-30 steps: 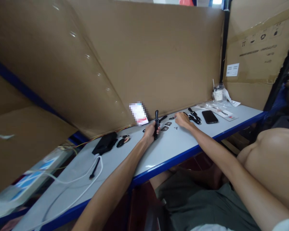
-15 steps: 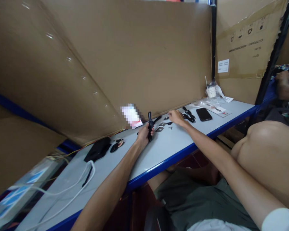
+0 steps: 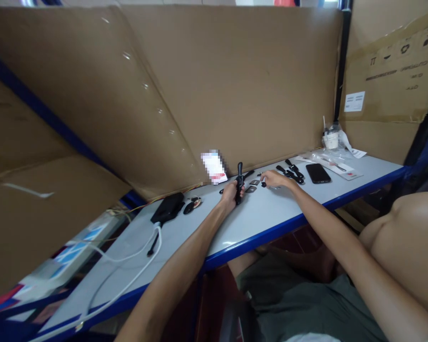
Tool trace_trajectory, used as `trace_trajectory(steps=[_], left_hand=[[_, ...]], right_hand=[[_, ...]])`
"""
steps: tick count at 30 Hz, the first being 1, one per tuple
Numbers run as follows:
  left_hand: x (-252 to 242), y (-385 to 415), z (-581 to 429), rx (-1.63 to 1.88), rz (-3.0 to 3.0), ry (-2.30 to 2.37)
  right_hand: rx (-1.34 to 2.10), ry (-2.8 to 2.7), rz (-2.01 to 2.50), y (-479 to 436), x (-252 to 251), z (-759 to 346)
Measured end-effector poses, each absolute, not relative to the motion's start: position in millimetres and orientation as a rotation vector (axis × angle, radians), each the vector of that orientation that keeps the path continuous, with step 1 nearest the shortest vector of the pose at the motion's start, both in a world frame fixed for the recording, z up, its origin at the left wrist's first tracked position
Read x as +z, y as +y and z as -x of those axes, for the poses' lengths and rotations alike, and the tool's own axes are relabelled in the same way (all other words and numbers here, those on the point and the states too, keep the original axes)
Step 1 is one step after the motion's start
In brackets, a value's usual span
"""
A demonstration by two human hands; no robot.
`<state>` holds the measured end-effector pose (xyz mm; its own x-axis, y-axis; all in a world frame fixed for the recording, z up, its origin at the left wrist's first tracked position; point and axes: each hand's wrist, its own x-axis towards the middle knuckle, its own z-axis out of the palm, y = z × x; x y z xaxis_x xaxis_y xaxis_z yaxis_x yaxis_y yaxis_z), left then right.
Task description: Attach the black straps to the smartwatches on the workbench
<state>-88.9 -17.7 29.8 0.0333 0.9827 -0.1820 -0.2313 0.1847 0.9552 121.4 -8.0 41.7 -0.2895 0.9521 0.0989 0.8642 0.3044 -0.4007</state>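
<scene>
My left hand [image 3: 230,195] is wrapped round a black tool with a rounded handle [image 3: 239,176], held upright just above the table; its exact kind is too small to make out. My right hand [image 3: 275,179] is at the table surface with its fingers drawn together over small parts. A small black piece [image 3: 263,185] shows at its fingertips; whether it is gripped is hard to see. Between the hands lie small flat grey plates [image 3: 251,189]. To the right of my right hand are black items that look like straps or handles [image 3: 293,172].
A black phone [image 3: 318,173] lies on the right, beside plastic packaging [image 3: 330,161] and a wrapped cup [image 3: 331,137]. A bright screen [image 3: 214,167] leans on the cardboard wall [image 3: 235,85]. At left are a black pouch [image 3: 167,207], sunglasses [image 3: 191,205] and a white cable [image 3: 135,280].
My right hand has moved down and nearer to my left hand, over the small parts. The left hand still grips the black tool. The camera view has turned left.
</scene>
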Motion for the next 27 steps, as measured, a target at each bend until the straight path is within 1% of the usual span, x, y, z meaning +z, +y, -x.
trace_trajectory(steps=[5,8,11,17,20,24,27], left_hand=[[28,-15,88,1.182,-0.948,1.096],[27,-13,89,1.218,-0.946,1.105],[27,-12,90,1.237,-0.919,1.078],[27,-13,90,1.216,-0.995,1.039],[27,-15,87,1.218,-1.003,1.051],[28,-17,86,1.232,-1.004,1.066],[28,-18,86,1.231,-1.026,1.073]], right_hand=[[0.075,-2.093,1.776,-12,43,-121],[0.043,-2.077,1.713,-19,45,-109],[0.070,-2.183,1.652,-30,45,-87],[-0.062,-2.262,1.715,-40,35,-55],[0.036,-2.274,1.756,-31,39,-58],[0.345,-2.268,1.779,-18,49,-74],[0.499,-2.230,1.725,-11,51,-86]])
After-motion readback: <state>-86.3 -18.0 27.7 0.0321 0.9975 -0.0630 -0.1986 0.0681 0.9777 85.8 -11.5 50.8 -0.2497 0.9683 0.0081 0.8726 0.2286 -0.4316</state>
